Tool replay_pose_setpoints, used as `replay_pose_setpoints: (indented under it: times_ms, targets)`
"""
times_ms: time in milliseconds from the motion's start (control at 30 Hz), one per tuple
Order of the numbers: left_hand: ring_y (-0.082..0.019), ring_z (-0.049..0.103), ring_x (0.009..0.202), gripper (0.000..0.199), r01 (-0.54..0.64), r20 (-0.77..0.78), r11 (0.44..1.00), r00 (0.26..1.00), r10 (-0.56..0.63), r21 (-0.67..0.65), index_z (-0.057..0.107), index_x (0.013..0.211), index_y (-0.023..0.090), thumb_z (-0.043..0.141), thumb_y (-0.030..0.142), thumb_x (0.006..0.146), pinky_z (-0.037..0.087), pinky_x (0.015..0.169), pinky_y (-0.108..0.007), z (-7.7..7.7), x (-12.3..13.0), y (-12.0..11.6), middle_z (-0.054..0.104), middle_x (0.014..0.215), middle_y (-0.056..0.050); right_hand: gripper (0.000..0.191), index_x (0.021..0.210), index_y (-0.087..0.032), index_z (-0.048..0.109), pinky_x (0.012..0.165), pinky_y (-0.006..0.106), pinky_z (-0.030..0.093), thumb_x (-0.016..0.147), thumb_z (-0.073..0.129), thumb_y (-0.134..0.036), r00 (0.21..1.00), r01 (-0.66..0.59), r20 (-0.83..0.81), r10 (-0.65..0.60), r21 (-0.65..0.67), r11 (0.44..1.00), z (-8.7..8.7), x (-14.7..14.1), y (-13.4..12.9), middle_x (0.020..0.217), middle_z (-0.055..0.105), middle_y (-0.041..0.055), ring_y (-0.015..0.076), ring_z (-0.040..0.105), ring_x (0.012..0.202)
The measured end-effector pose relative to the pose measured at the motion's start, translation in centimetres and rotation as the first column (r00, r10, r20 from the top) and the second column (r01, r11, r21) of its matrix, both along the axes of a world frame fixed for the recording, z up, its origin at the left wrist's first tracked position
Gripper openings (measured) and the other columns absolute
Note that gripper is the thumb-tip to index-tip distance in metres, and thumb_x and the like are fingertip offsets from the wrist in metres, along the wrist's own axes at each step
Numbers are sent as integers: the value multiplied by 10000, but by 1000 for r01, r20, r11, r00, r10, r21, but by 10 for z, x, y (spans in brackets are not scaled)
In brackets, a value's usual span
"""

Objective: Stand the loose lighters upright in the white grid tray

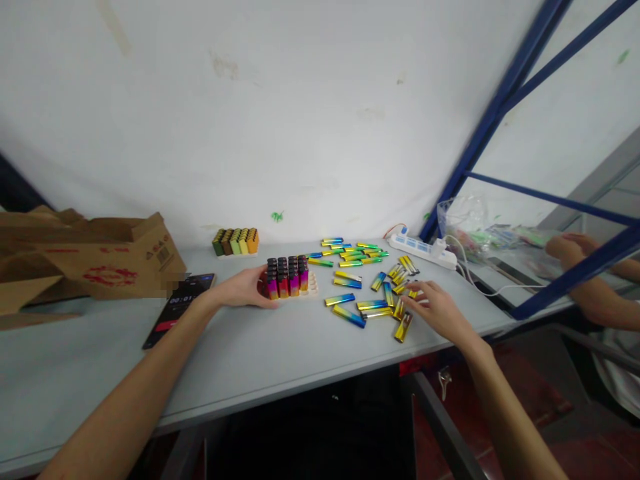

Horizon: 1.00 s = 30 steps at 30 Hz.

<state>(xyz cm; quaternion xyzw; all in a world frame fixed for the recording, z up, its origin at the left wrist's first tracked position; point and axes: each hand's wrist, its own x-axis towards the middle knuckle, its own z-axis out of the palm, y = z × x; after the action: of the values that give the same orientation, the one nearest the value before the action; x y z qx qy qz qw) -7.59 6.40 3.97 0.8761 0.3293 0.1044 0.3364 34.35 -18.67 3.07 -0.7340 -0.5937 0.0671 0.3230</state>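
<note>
My left hand [245, 288] is curled round the left side of a white tray [313, 285] that holds upright lighters [287, 277] in purple, red and orange with black tops. The tray's right end shows vacant slots. Over on the right, my right hand [436, 308] reaches into a loose spread of shiny yellow and blue lighters [375, 305]. Its thumb and forefinger close about a yellow lighter [413, 293], partly covered by the fingers. Farther back lie green and yellow lighters [353, 255].
A block of green and orange lighters [235, 241] stands by the wall. Left are an opened cardboard box [110, 260] and a phone [180, 307]. A power strip [423, 250], a blue metal frame [480, 140] and plastic bags [465, 217] are right, with another person's arms [590, 273] beyond.
</note>
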Motion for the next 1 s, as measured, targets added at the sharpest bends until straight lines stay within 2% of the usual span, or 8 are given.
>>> replay_pose_setpoints:
  times_ms: [133, 267, 333, 467, 633, 733, 833, 1000]
  targets:
    - [-318, 669, 1143, 873, 0, 32, 1000, 999, 1, -29, 550, 1310, 185, 893, 539, 589, 554, 1003, -414, -2, 0, 1, 687, 1321, -106, 454, 1216, -256, 680, 766, 393, 640, 879, 686, -559, 994, -89, 57, 91, -43, 995, 9, -12, -32, 1164, 628, 125, 245, 707, 884]
    - [-304, 685, 1090, 860, 6, 28, 998, 1000, -5, -58, 541, 1297, 185, 884, 556, 601, 583, 930, -385, -4, 1, 1, 701, 1277, -103, 545, 1298, -311, 637, 859, 383, 624, 824, 764, -548, 982, -162, 77, 175, -152, 975, 0, -25, -51, 1186, 593, 81, 225, 703, 901]
    - [-302, 686, 1076, 854, -3, 15, 998, 1000, 4, -57, 539, 1290, 181, 883, 555, 604, 585, 920, -384, -3, 1, 0, 705, 1258, -103, 481, 1263, -295, 643, 840, 381, 622, 854, 738, -529, 985, -138, 87, 150, -129, 982, -9, -30, -46, 1147, 580, 76, 213, 694, 862]
    - [-308, 695, 1044, 838, -20, 17, 999, 1000, 20, -30, 571, 1265, 179, 891, 545, 583, 584, 914, -397, 0, 1, -2, 727, 1208, -95, 402, 1193, -236, 652, 802, 410, 618, 882, 713, -482, 985, -103, 133, 109, -46, 994, -22, -35, -17, 1077, 580, 86, 208, 668, 787]
    - [-300, 686, 1073, 798, 9, 84, 999, 996, -6, -34, 593, 1242, 190, 886, 534, 585, 573, 939, -389, 0, 0, -3, 732, 1194, -79, 353, 1166, -223, 643, 792, 438, 617, 877, 728, -407, 977, -101, 193, 87, 60, 993, -20, -52, 7, 1064, 599, 99, 227, 667, 776]
    - [-285, 696, 1011, 782, 11, 63, 999, 998, -8, -42, 584, 1237, 193, 878, 531, 595, 585, 869, -370, 1, 1, -4, 735, 1156, -68, 225, 1095, -242, 649, 809, 422, 614, 940, 667, -404, 956, -193, 237, 171, 72, 979, -14, -75, 6, 1029, 606, 94, 240, 674, 828]
    - [-278, 701, 951, 791, -13, 31, 999, 999, 14, -29, 571, 1229, 192, 878, 538, 587, 582, 813, -359, 2, 2, -6, 733, 1123, -61, 208, 1125, -258, 653, 855, 426, 613, 947, 672, -362, 911, -316, 291, 291, 41, 948, -14, -99, 3, 1071, 619, 101, 273, 676, 968]
    - [-293, 697, 985, 781, -11, 20, 998, 1000, 12, -62, 559, 1206, 193, 877, 558, 593, 579, 815, -367, 3, 2, -7, 731, 1117, -68, 195, 1165, -225, 661, 902, 477, 599, 978, 610, -245, 876, -345, 377, 302, 51, 937, -25, -116, 14, 1118, 621, 139, 296, 662, 1026]
